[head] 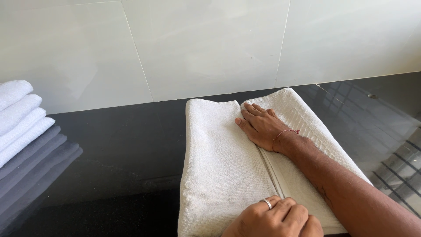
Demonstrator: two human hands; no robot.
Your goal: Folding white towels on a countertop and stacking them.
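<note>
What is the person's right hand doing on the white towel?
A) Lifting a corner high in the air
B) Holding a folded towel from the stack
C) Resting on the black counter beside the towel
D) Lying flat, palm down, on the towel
D: the right hand lies flat with fingers spread on the white towel, beside its middle fold, while the left hand presses at the near edge.

My arms are bare, no sleeves in view. Right hand (pixel 262 126): thin reddish thread bracelet (pixel 285 133) round the wrist, no rings visible. Left hand (pixel 275 218): plain silver band ring (pixel 267 203) on one finger. A dark mark shows on my right forearm, too small to make out.
</note>
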